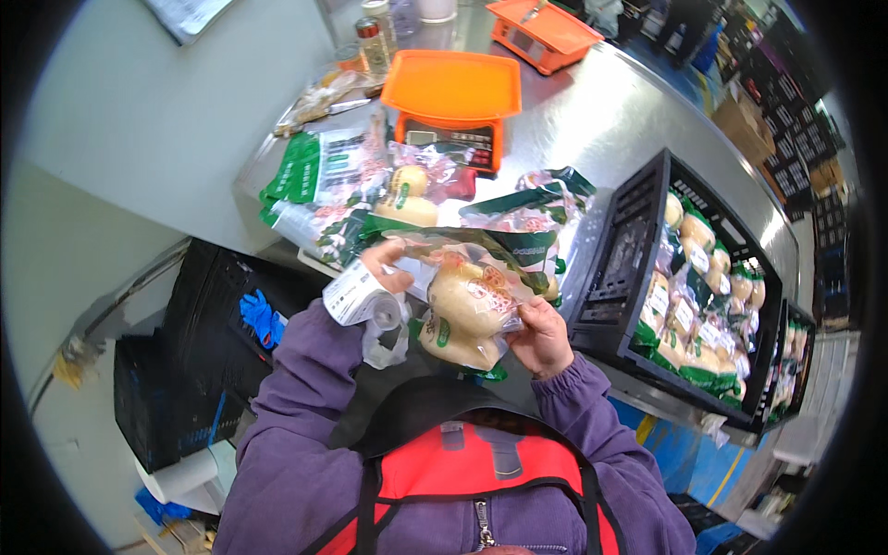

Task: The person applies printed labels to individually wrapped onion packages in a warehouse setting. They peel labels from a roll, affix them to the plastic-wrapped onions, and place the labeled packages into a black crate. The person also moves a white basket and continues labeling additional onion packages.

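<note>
A clear, printed plastic bag of pale lotus roots (465, 312) is held up in front of my chest. My left hand (387, 265) grips its upper left edge, and a roll of white printed labels (352, 297) hangs at that hand and wrist. On the bag's right side, my right hand (542, 338) pinches the plastic between thumb and fingers. Just beyond lie another bagged lotus root (407, 198) and several green-and-pink printed bags (531, 208). Behind them stands an orange weighing scale (451, 87) with its pan bare.
A black plastic crate (610, 260) of labelled lotus root bags stands on the steel table (590, 104) at right, with another crate (791, 368) beyond. A second orange scale (544, 35), jars (372, 41) and a knife (349, 106) sit farther back. Blue gloves (261, 318) lie on black crates at left.
</note>
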`<action>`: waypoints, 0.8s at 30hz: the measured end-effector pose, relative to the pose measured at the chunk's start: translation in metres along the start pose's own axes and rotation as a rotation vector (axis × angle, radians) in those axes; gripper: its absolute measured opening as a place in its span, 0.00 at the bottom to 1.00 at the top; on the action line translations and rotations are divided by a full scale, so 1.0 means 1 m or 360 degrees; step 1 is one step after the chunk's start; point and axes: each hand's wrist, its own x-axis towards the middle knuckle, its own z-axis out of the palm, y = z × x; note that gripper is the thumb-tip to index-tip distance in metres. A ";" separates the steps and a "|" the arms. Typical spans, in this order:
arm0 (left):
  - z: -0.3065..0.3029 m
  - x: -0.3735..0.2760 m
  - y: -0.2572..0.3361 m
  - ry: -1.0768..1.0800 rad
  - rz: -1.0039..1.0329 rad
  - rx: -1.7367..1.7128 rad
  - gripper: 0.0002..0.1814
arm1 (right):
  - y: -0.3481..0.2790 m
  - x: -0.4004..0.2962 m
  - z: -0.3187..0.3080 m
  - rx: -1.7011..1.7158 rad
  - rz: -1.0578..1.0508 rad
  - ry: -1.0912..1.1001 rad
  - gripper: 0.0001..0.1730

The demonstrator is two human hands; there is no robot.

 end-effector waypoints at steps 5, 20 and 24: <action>0.035 -0.010 0.017 0.0349 0.0059 -0.0288 0.20 | 0.002 0.019 0.018 -0.0024 0.0196 -0.0106 0.06; 0.031 -0.023 -0.021 0.0196 0.0579 -0.1119 0.15 | 0.022 0.033 0.043 -0.0956 -0.0436 -0.0065 0.09; 0.032 -0.042 -0.025 0.0369 0.0346 -0.1260 0.21 | 0.022 0.035 0.051 -0.0792 -0.0493 -0.0034 0.13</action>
